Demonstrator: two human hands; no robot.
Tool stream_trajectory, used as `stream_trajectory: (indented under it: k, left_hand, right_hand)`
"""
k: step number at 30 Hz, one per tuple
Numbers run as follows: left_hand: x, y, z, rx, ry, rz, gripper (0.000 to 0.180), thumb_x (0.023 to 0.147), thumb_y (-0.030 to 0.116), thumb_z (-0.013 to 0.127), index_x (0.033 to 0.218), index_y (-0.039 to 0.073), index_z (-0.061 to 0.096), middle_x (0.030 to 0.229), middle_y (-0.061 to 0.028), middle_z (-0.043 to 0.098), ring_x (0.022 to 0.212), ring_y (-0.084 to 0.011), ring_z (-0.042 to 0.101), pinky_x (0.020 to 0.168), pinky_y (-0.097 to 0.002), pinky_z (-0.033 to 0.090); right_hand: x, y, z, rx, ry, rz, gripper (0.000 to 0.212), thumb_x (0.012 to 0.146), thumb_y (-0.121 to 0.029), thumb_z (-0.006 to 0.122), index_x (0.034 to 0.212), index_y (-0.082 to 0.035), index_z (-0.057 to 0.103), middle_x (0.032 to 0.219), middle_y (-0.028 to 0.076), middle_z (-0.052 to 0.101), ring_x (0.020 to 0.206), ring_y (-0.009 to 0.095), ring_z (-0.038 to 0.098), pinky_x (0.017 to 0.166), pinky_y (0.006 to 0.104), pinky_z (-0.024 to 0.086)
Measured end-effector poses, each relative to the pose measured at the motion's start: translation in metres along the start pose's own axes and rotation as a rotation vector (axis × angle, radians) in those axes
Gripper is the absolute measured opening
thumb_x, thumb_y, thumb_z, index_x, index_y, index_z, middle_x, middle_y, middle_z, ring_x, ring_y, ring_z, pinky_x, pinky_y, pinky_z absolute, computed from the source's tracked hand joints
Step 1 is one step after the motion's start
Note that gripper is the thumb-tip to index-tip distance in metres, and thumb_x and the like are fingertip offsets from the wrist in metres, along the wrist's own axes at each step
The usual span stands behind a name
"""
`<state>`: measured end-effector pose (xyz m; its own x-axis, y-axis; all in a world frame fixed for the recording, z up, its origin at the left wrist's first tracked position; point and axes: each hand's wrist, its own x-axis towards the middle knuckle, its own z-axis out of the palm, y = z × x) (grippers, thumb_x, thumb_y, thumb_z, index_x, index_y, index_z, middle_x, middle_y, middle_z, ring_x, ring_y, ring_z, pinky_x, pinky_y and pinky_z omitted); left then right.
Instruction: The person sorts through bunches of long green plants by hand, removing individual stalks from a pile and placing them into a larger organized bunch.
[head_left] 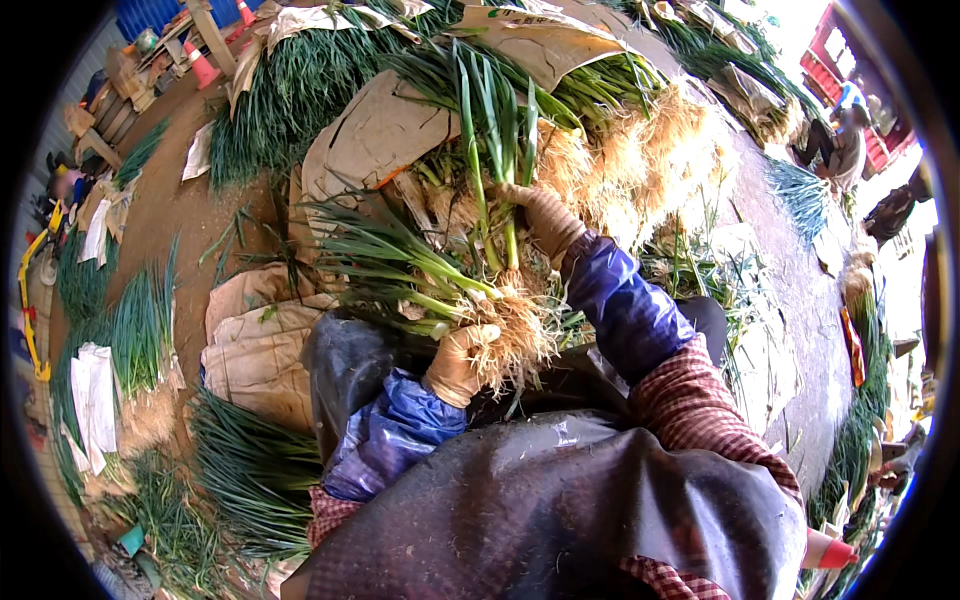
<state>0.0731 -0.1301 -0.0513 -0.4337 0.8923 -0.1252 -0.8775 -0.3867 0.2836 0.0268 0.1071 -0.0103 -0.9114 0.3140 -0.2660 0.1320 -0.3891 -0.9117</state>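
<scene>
My gloved left hand (463, 362) is closed around the root end of a bunch of green onions (405, 255), held low in front of my lap. Pale, stringy roots spill past the fingers, and the dark leaves point to the far left. Just beyond, my gloved right hand (545, 215) grips a few green onion stalks (492, 130) that stand nearly upright, their lower ends beside the bunch's roots. Its fingertips are partly hidden by the stalks. A large heap of green onions (635, 155) lies past the right hand, roots toward me.
Tan sacking (375, 135) lies left of the heap, with more folded sacking (260, 325) by my left knee. Another green onion pile (255, 470) is at the lower left. Loose leaf scraps (690, 270) litter the right side. Other people (850, 145) sit at the far right.
</scene>
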Motion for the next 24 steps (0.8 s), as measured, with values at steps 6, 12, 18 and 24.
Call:
stream_trajectory:
  k: [6,12,18,24]
  left_hand:
    - [-0.007,0.010,0.006,-0.152,-0.151,-0.055,0.050,0.078,-0.004,0.057,0.127,0.000,0.052,0.122,-0.0154,0.059,0.114,-0.0317,0.056,0.101,-0.0485,0.045]
    - [-0.009,0.009,0.000,-0.237,-0.098,-0.001,0.046,0.076,-0.004,0.060,0.121,-0.002,0.054,0.112,-0.0161,0.063,0.101,-0.0284,0.064,0.089,-0.0403,0.054]
    - [-0.007,0.005,-0.002,-0.204,-0.046,0.026,0.047,0.074,-0.003,0.059,0.120,-0.003,0.054,0.112,-0.0162,0.063,0.106,-0.0287,0.061,0.097,-0.0383,0.050]
    - [-0.007,0.003,0.002,-0.204,-0.021,0.081,0.046,0.074,-0.001,0.060,0.119,-0.003,0.056,0.112,-0.0158,0.063,0.104,-0.0292,0.062,0.095,-0.0398,0.050]
  right_hand:
    - [-0.034,0.002,0.004,0.377,-0.120,-0.183,0.031,0.086,-0.027,0.069,0.109,-0.008,0.061,0.089,0.008,0.067,0.077,0.018,0.064,0.073,0.0296,0.051]
    - [-0.050,0.001,0.002,0.459,-0.038,-0.167,0.025,0.084,-0.021,0.071,0.102,-0.005,0.063,0.093,0.007,0.067,0.089,0.024,0.064,0.085,0.0360,0.050]
    - [-0.051,0.016,-0.022,0.457,-0.103,-0.108,0.025,0.084,-0.024,0.071,0.100,-0.007,0.062,0.084,0.004,0.066,0.078,0.021,0.064,0.073,0.0330,0.052]
    - [-0.055,0.020,-0.032,0.391,-0.150,-0.107,0.020,0.087,-0.023,0.069,0.097,-0.006,0.065,0.081,0.004,0.068,0.065,0.018,0.066,0.053,0.0297,0.053]
